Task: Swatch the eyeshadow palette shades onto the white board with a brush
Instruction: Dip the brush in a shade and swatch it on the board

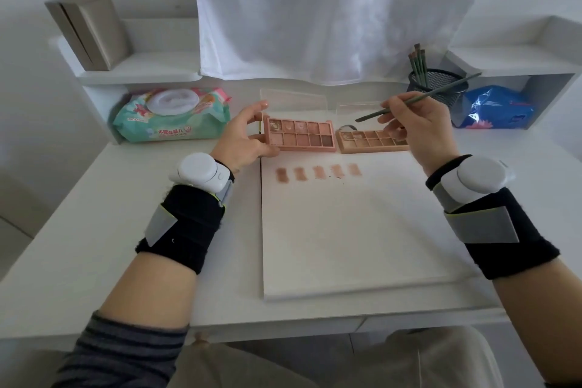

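Note:
A pink eyeshadow palette (302, 135) lies open behind the white board (346, 230), its clear lid tilted back. My left hand (244, 138) grips the palette's left end. A tan palette (368, 142) sits open to its right. My right hand (415, 126) pinches a thin green brush (441, 90), whose dark tip hovers above the gap between the two palettes. Several pinkish-brown swatches (318, 172) run in a row along the board's top edge.
A pack of wet wipes (171, 115) lies at the back left. A black mesh cup (436, 85) with more brushes stands at the back right, beside a blue plastic bag (497, 109). A grey box (88, 30) stands on the left shelf. A white curtain hangs behind.

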